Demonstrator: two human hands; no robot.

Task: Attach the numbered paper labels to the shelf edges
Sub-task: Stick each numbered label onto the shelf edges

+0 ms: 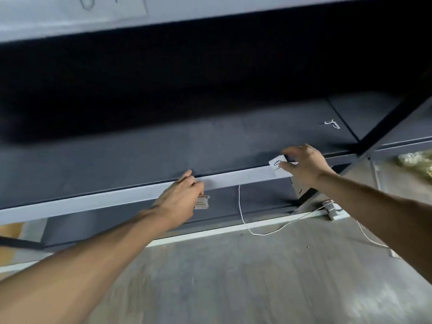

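Observation:
A white paper label (277,165) with handwritten figures lies against the pale front edge (238,177) of the middle shelf. My right hand (304,163) pinches this label at its right side, fingers curled over the shelf lip. My left hand (182,197) is further left along the same edge, index finger stretched onto the shelf, holding a small roll of tape (202,202) below the edge. Another label (102,4) is stuck on the edge of the upper shelf at top left, blurred.
The dark shelf board (187,141) has a white scribble (332,124) near its right end. A dark upright post (385,127) stands at right. A white cord (243,216) trails over the grey floor (233,277). A yellowish bag (418,162) sits at far right.

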